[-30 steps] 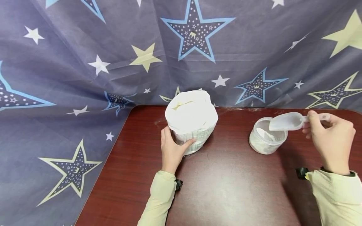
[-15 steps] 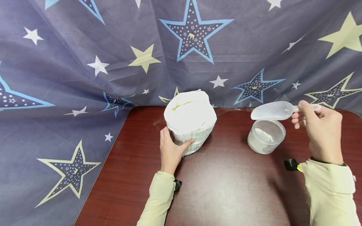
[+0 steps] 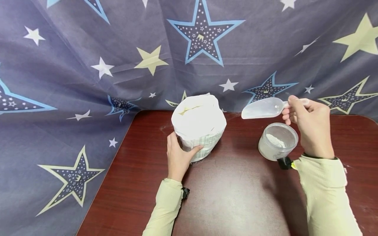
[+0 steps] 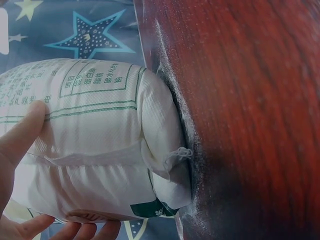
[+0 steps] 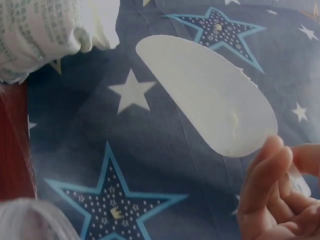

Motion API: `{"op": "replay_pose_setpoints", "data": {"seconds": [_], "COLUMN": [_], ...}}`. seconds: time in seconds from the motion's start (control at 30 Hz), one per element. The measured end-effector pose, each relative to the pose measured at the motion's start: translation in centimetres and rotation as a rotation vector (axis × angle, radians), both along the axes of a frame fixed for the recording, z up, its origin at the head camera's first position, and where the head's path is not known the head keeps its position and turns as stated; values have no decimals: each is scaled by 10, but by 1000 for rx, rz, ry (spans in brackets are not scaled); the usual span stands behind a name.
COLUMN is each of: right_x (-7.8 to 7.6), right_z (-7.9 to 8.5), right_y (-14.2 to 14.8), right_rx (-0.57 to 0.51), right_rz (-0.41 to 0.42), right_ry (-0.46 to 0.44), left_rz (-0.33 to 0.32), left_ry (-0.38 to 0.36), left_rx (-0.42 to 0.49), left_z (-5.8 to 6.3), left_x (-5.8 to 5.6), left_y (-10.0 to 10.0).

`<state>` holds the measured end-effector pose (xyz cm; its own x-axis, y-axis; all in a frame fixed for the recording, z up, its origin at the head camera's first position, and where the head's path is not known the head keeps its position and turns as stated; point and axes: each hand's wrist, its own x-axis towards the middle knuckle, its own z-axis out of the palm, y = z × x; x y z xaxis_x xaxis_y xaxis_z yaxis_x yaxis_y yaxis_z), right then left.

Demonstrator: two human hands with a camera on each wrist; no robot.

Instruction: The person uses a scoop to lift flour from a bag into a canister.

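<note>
A white woven flour bag (image 3: 206, 141) with green print stands at the back of the table, its top rolled down around white powder. My left hand (image 3: 178, 159) grips its near side; in the left wrist view the thumb lies on the printed face and the fingers curl beneath. Between thumb and fingers, my right hand (image 3: 314, 126) holds the handle of a translucent plastic scoop (image 3: 261, 108). The scoop is raised between bag and jar, pointing left, with a thin smear of powder inside (image 5: 233, 122). Below it to the right, a clear round jar (image 3: 273, 150) stands uncapped, partly filled with white powder.
The reddish-brown wooden table (image 3: 233, 200) meets a grey-blue star-patterned cloth (image 3: 118, 39) behind and at left. Spilled powder (image 4: 182, 105) dusts the table along the bag's base. Black wrist-worn cameras sit at both cuffs.
My right hand has carried the scoop up and left, from over the jar's mouth toward the bag. The left hand, the bag and the jar stay in place.
</note>
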<state>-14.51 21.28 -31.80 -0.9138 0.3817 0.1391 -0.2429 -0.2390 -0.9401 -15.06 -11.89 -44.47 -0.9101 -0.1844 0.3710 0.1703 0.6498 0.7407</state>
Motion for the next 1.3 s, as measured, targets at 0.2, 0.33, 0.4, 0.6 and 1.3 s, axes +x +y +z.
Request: {"op": "replay_pose_setpoints", "data": {"seconds": [0.2, 0.33, 0.4, 0.6, 1.3], "right_x": [-10, -16, -19, -28, -37], "right_z": [4, 4, 4, 5, 5], "right_y": [-16, -26, -31, -48, -82], "right_rx": [46, 79, 95, 153, 445], "right_rz": [22, 31, 35, 51, 130], "right_ry": [-25, -24, -16, -15, -16], "left_rz": [2, -1, -3, 0, 6], "left_ry": [5, 9, 10, 20, -8], "left_rx": [-6, -8, -9, -14, -3], "left_z": [0, 0, 0, -2, -2], "left_x": [0, 0, -1, -2, -2], "left_y": [0, 0, -1, -1, 0]}}
